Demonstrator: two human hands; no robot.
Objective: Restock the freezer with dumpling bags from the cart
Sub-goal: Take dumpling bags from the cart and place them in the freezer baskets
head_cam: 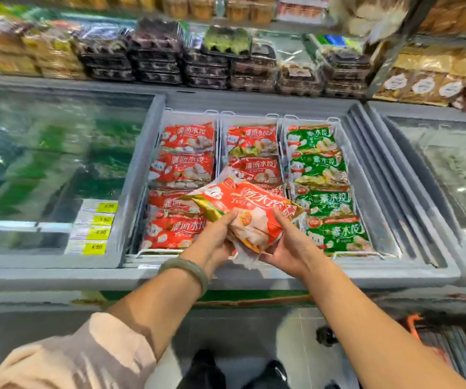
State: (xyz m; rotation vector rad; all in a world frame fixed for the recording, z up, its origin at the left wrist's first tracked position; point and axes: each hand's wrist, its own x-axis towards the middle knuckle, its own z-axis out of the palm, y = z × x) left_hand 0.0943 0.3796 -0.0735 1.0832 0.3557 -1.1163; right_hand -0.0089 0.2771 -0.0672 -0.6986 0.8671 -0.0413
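Over the freezer (366, 273), left hand (215, 240) and right hand (288, 245) grip dumpling bag (243, 203), lengthwise left-right.

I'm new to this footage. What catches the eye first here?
A red dumpling bag, gripped by the left hand and right hand, hangs over the open freezer's front. Beneath it lie rows of red bags at left and centre, and green bags at right.

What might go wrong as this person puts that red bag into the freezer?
The left hand and right hand grip only the near end of the red bag, so it could slip. It hangs close to the green bags and might land among them by mistake. The red stacks already look full, so it may slide off.
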